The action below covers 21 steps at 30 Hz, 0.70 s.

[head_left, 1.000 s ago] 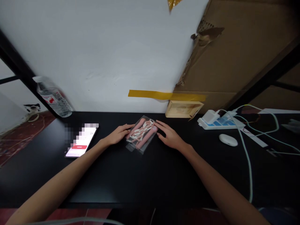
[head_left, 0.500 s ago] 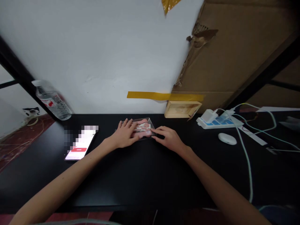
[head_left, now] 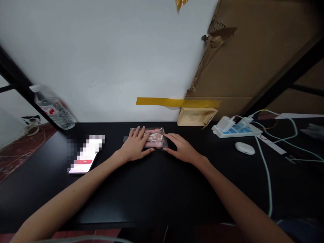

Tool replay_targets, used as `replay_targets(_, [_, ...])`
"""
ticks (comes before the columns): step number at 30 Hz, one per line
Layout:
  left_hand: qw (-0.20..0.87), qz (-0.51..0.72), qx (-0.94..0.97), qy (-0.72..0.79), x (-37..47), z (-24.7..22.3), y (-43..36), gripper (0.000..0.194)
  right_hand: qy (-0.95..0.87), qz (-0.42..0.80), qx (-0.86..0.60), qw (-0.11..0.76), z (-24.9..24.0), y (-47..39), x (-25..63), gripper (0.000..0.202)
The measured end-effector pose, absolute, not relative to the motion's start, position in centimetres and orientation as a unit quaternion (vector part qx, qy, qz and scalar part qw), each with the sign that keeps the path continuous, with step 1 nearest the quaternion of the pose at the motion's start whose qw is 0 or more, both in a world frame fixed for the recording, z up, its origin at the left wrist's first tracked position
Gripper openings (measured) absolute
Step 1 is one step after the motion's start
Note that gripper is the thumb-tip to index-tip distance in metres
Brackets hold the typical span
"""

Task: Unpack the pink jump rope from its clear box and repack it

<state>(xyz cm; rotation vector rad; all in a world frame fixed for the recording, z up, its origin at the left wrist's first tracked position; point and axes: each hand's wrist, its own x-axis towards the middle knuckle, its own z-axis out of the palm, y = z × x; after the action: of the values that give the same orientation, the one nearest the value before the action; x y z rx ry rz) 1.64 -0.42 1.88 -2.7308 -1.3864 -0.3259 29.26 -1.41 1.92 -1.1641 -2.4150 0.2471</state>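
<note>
A clear plastic packet (head_left: 159, 138) with pink and white contents lies flat on the black table (head_left: 152, 189), close to the wall. What the contents are is too small to tell. My left hand (head_left: 135, 145) rests palm down over the packet's left part, its fingers spread and hiding some of it. At the packet's right edge is my right hand (head_left: 181, 146), thumb and fingers apart, with the fingertips at the plastic. Neither hand is closed around anything.
To the left lie a lit phone (head_left: 87, 157) and a leaning water bottle (head_left: 54, 108). A small wooden box (head_left: 196, 117) stands against the cardboard. On the right are a power strip (head_left: 235, 130) with plugs and cables, and a white oval case (head_left: 244, 148).
The packet now lies straighter, its right edge squarer to me. My left thumb has spread away from my fingers, and my right fingers have moved from over the packet's corner to its right edge.
</note>
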Motion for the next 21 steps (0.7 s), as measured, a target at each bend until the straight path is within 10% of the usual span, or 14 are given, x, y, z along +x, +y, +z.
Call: replay_targets(21, [0.004, -0.139, -0.890, -0.434, 1.9, 2.7, -1.6, 0.078, -0.877, 0.124, -0.448, 0.124, 0.9, -0.9, 30.2, 0.093])
